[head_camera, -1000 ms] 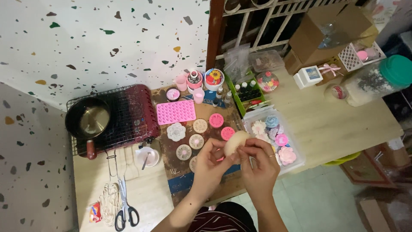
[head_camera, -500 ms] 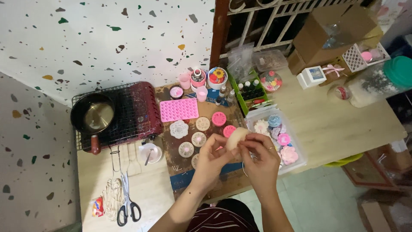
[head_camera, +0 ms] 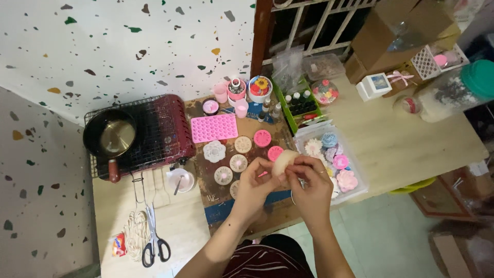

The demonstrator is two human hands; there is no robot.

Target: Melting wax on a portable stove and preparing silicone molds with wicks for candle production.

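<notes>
Both hands are raised over the table edge, left hand (head_camera: 253, 181) and right hand (head_camera: 310, 186) pinching a pale round soap piece (head_camera: 283, 161) between fingertips. Just right, a clear plastic box (head_camera: 360, 179) holds pink, blue and white flower-shaped soaps (head_camera: 339, 162).

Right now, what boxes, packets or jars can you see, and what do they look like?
Cardboard box: back right, brown, flaps open.
Small white box: below it, square, blue picture on top.
Clear tub: right of the hands, holding pastel flower shapes.
Small packet: front left, red and white.
</notes>
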